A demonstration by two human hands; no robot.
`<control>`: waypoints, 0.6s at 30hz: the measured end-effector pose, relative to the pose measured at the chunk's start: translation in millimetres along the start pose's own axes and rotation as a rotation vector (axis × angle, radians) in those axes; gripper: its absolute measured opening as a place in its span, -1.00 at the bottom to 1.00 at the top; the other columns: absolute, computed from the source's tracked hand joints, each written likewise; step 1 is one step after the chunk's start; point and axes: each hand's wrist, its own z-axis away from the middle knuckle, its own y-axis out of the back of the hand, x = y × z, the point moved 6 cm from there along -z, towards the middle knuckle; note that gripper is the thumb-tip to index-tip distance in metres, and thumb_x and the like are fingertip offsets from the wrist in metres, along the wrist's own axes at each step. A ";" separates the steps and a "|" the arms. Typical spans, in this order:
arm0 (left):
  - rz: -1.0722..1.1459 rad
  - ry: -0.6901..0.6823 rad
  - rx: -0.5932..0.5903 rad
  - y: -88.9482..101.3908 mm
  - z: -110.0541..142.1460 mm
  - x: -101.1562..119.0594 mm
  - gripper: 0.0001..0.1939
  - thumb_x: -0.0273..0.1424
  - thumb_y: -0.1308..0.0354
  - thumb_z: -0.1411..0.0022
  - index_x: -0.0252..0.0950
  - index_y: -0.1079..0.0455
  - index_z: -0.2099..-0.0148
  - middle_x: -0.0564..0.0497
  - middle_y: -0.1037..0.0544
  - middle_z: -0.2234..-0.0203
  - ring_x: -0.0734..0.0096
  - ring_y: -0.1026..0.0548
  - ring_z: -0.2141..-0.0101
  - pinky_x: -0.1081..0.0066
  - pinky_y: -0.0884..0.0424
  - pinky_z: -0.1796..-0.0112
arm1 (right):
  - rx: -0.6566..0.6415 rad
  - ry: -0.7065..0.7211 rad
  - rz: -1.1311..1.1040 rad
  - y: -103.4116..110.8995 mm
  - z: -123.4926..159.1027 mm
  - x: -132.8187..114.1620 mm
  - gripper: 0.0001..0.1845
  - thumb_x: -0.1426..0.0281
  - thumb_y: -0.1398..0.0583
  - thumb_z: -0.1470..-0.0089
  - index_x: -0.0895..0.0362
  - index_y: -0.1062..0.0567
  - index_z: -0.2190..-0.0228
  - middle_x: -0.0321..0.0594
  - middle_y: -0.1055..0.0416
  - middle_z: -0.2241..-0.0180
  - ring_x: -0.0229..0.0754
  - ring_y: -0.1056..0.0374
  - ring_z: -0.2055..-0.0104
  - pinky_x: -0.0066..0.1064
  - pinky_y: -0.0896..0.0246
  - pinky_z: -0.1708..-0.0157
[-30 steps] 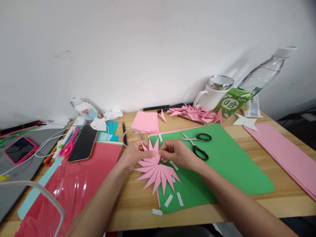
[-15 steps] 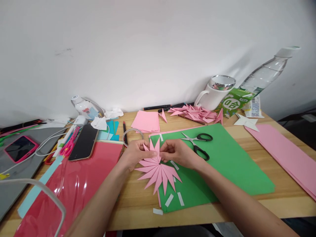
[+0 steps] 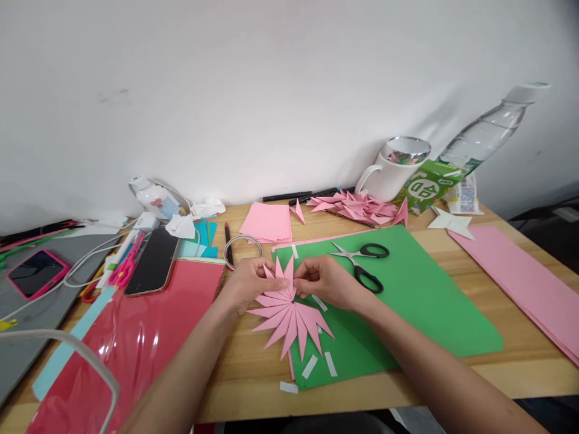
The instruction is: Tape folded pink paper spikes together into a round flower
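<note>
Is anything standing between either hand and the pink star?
Nothing visible: the left hand pinches the star near its top, and the right hand is at its upper right edge. The scissors lie off to the right, clear of the star.

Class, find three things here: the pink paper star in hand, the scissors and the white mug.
Pink paper star (image 3: 286,314): head view, on folds just below its center.
Scissors (image 3: 351,255): head view, where the blades cross.
White mug (image 3: 388,178): head view, on the side of its body.
</note>
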 end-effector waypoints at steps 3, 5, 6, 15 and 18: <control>0.004 0.016 -0.003 0.2 -0.7 -2.1 -0.57 -0.36 -0.49 0.43 -0.38 -0.37 0.49 0.09 -0.47 0.69 0.58 -0.36 0.64 0.57 -0.16 0.58 | 0.024 0.013 0.042 -0.4 0.7 -1.3 -0.92 0.41 -0.20 0.13 0.16 -0.41 0.57 -0.24 -0.47 0.60 -0.25 -0.39 0.53 -0.47 -0.30 0.50; 0.022 0.022 -0.006 0.4 -1.1 -2.3 -0.56 -0.38 -0.49 0.45 -0.38 -0.38 0.48 0.08 -0.48 0.68 0.55 -0.38 0.63 0.56 -0.18 0.58 | 0.054 0.040 0.071 0.0 1.1 -3.0 -0.91 0.41 -0.17 0.12 0.17 -0.41 0.58 -0.23 -0.46 0.60 -0.24 -0.39 0.53 -0.45 -0.30 0.50; 0.031 0.024 -0.008 0.5 -1.2 -2.2 -0.56 -0.38 -0.49 0.45 -0.38 -0.38 0.47 0.07 -0.48 0.68 0.55 -0.38 0.63 0.56 -0.18 0.58 | 0.066 0.055 0.077 0.2 1.2 -4.0 -0.90 0.41 -0.16 0.12 0.17 -0.41 0.58 -0.24 -0.44 0.61 -0.24 -0.39 0.54 -0.45 -0.30 0.50; 0.104 0.028 0.025 2.9 0.5 1.0 -0.57 -0.42 -0.50 0.47 -0.37 -0.36 0.50 0.13 -0.45 0.71 0.61 -0.35 0.67 0.59 -0.19 0.60 | 0.114 0.125 0.088 7.1 4.2 -14.5 -0.87 0.35 -0.17 0.10 0.17 -0.43 0.55 -0.23 -0.45 0.55 -0.25 -0.35 0.51 -0.43 -0.28 0.47; 0.095 0.014 0.015 1.7 0.6 1.3 -0.58 -0.42 -0.49 0.45 -0.37 -0.37 0.50 0.12 -0.46 0.70 0.59 -0.36 0.65 0.58 -0.19 0.60 | 0.094 0.114 0.121 5.7 4.4 -14.3 -0.87 0.35 -0.19 0.11 0.17 -0.45 0.56 -0.22 -0.47 0.54 -0.25 -0.34 0.51 -0.45 -0.25 0.48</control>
